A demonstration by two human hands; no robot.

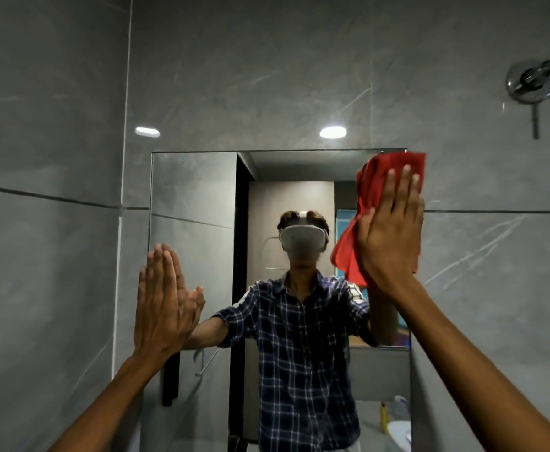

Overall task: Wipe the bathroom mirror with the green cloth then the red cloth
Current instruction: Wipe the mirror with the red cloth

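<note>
A frameless rectangular mirror [198, 203] hangs on the grey tiled wall in front of me. My right hand [392, 230] presses a red cloth [381, 177] flat against the mirror's upper right corner, with part of the cloth hanging down to the left of the palm. My left hand [161, 305] rests flat with fingers together on the mirror's left edge and holds nothing. The green cloth is not in view. The mirror reflects a person in a dark checked shirt wearing a headset.
A chrome wall tap [538, 81] sticks out at the upper right, above and beyond the mirror. Grey marble-look tiles [55, 256] surround the mirror, with a wall corner to the left. Bottles and a white basin appear reflected at the mirror's lower right [397, 422].
</note>
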